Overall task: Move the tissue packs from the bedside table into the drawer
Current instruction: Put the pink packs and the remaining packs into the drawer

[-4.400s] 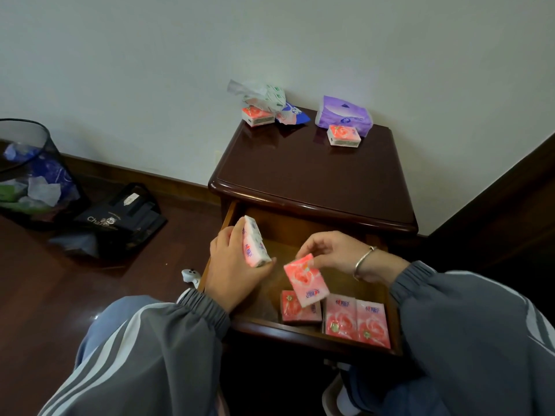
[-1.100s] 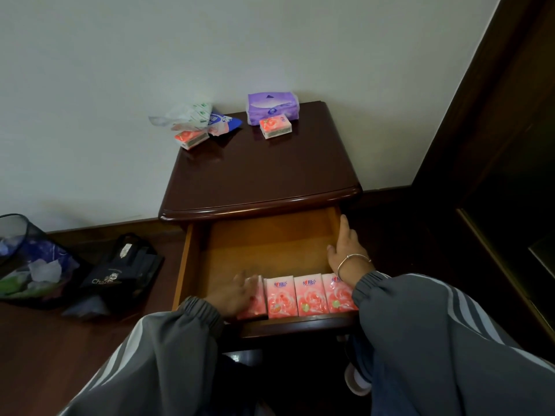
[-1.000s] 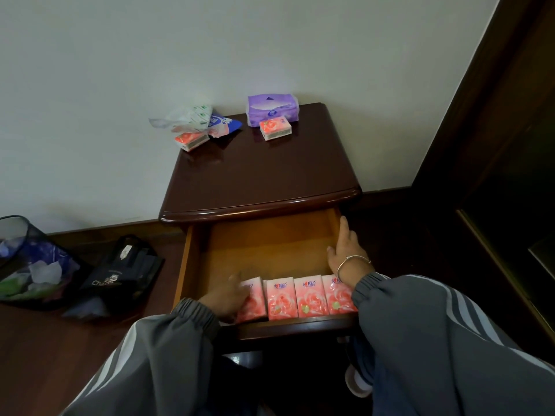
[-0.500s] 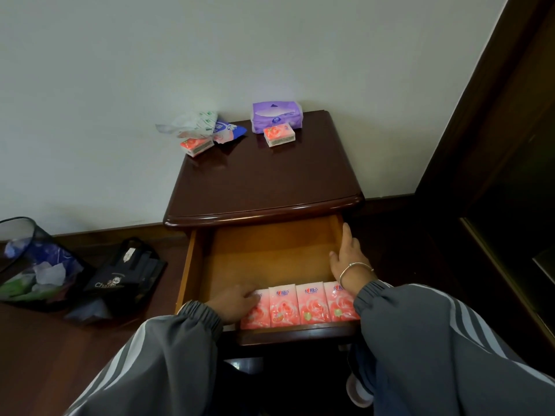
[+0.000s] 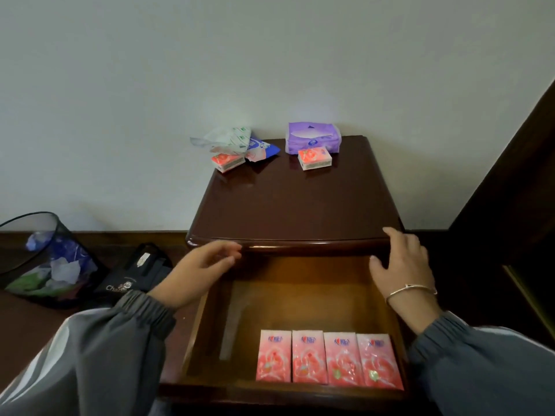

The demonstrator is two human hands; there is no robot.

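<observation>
Head view, all relative to the drawer (image 5: 300, 295): it's pulled out w/ 4 pink packs (image 5: 329, 360) in a row along its front edge, touching side by side. Left hand (image 5: 196, 273) hangs empty above its left rim, fingers loosely spread; right hand (image 5: 401, 265) empty too, fingers wide, near its back right corner by the table (image 5: 288, 211) edge. Behind the drawer, at the tabletop's far side: 2 small pink packs (image 5: 315, 157), 1 purple pack (image 5: 313, 138), 1 blue pack (image 5: 259, 147), 1 crumpled wrapper (image 5: 225, 138). Next step prob. reaching for those: take one small pack per hand, lift clear of the wrapper, lay them flat behind the row.
</observation>
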